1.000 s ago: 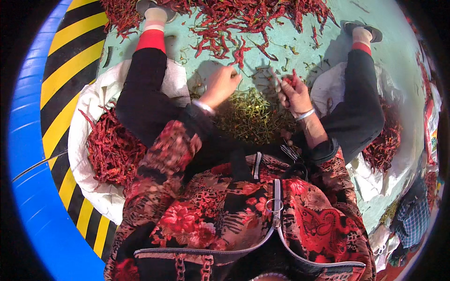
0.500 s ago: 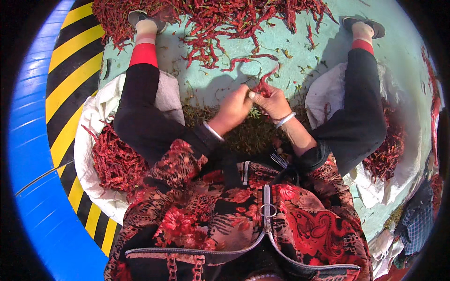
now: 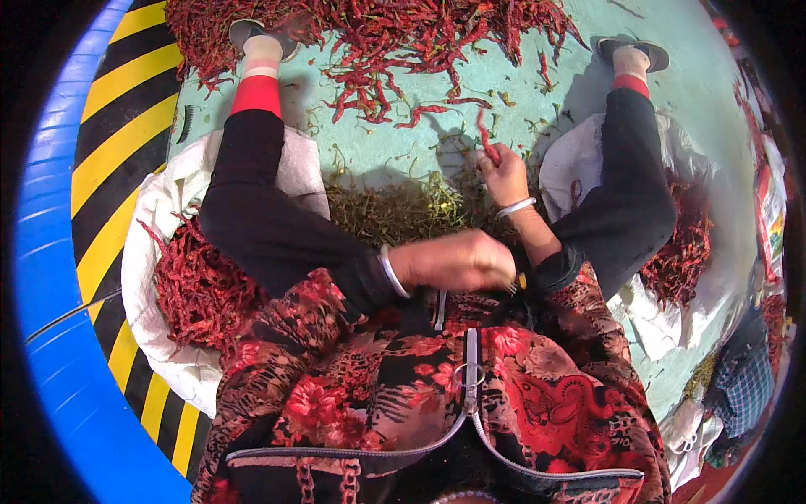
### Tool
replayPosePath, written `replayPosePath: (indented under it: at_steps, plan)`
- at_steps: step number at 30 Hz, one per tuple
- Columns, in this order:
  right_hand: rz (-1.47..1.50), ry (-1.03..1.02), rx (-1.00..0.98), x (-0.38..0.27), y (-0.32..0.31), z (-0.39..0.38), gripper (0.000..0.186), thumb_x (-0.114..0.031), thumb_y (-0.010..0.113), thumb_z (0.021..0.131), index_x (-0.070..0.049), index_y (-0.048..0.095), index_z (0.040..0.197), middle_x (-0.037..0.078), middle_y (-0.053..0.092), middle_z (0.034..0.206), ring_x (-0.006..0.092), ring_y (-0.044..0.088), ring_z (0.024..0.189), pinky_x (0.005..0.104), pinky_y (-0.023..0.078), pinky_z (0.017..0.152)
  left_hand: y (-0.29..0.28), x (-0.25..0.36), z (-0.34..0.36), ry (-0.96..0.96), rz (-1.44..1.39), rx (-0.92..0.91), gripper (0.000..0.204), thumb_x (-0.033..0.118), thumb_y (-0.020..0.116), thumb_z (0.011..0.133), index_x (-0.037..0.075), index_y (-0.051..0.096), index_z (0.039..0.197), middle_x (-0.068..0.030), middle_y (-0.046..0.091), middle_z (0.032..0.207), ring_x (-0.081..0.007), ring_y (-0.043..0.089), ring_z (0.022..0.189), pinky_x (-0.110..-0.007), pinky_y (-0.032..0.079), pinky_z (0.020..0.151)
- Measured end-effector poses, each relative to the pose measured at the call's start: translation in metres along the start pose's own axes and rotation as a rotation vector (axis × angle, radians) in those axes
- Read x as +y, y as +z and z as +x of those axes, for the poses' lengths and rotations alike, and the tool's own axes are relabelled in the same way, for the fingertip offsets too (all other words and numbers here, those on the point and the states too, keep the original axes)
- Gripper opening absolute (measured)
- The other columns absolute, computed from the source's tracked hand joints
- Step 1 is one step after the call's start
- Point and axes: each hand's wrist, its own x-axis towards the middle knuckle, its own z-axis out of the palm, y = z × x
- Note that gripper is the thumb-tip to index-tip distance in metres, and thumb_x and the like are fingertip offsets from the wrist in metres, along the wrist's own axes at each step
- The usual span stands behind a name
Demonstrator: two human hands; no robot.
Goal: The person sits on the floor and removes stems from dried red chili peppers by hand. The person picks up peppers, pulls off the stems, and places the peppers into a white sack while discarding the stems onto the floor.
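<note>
A dried red chili pepper (image 3: 484, 130) points up and away from the fist of my right hand (image 3: 505, 180), which grips its lower end. My left hand (image 3: 457, 260) is closer to my body, over my lap, blurred by motion. Its fingers look curled closed, with their tips turned down and to the right; whatever they hold, if anything, cannot be made out. Below and between the hands lies a heap of dry greenish-brown stems (image 3: 403, 210). The two hands are apart.
A large pile of dried red chilies (image 3: 403, 42) covers the far end of the pale green surface (image 3: 361, 147). White sacks hold more chilies, one at the left (image 3: 143, 294) and another at the right (image 3: 663, 328). A yellow-and-black striped band (image 3: 126, 109) borders the left side.
My hands, together on a chili before, have separated. The left has swung back toward my lap; the right keeps the chili and has shifted slightly right.
</note>
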Motion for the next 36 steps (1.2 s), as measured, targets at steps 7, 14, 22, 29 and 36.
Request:
replayPosePath:
  at_steps: [7, 14, 22, 29, 36]
  plan:
    - [0.574, 0.321, -0.092, -0.009, -0.017, 0.004, 0.009, -0.009, 0.056, 0.081, -0.001, 0.057, 0.084, -0.002, 0.056, 0.066, 0.0045, 0.046, 0.055, 0.0208, 0.039, 0.051, -0.106, -0.089, 0.005, -0.620, 0.803, 0.686, 0.030, 0.016, 0.054, 0.077, 0.005, 0.049, 0.105, -0.0189, 0.059, 0.081, -0.0373, 0.056, 0.079, -0.046, 0.044, 0.068]
    - [0.680, 0.331, -0.114, -0.024, -0.016, 0.006, 0.007, -0.010, 0.057, 0.081, -0.004, 0.055, 0.078, -0.004, 0.050, 0.061, 0.0029, 0.041, 0.050, 0.0189, 0.032, 0.044, -0.108, -0.119, 0.008, -0.741, 0.849, 0.760, 0.021, 0.023, 0.055, 0.079, 0.004, 0.054, 0.088, -0.0171, 0.060, 0.077, -0.0346, 0.057, 0.074, -0.045, 0.043, 0.064]
    - [0.821, 0.551, -0.437, -0.035, -0.010, -0.008, 0.016, -0.021, 0.065, 0.078, -0.008, 0.055, 0.076, -0.003, 0.047, 0.056, 0.0046, 0.038, 0.043, 0.0191, 0.026, 0.036, -0.035, -0.050, -0.024, -0.455, 0.129, 0.772, 0.014, 0.000, 0.051, 0.081, 0.002, 0.043, 0.092, -0.0039, 0.053, 0.073, -0.0091, 0.050, 0.063, -0.025, 0.041, 0.054]
    - [0.726, 0.198, -0.303, -0.045, 0.007, -0.028, 0.007, -0.010, 0.062, 0.079, -0.006, 0.057, 0.082, -0.003, 0.052, 0.065, 0.0037, 0.043, 0.051, 0.0200, 0.033, 0.042, -0.028, -0.051, -0.039, -0.474, -0.131, 0.914, 0.005, 0.004, 0.050, 0.084, 0.000, 0.047, 0.086, -0.0053, 0.057, 0.068, -0.0088, 0.053, 0.054, -0.022, 0.040, 0.048]
    - [0.657, 0.331, -0.194, -0.009, 0.011, -0.007, 0.005, -0.008, 0.055, 0.082, -0.005, 0.052, 0.081, -0.002, 0.051, 0.064, 0.0052, 0.043, 0.052, 0.0202, 0.034, 0.045, 0.008, -0.009, -0.027, -0.077, -0.089, 0.218, 0.007, 0.009, 0.056, 0.079, 0.002, 0.056, 0.079, -0.0083, 0.057, 0.067, -0.0162, 0.055, 0.061, -0.030, 0.043, 0.059]
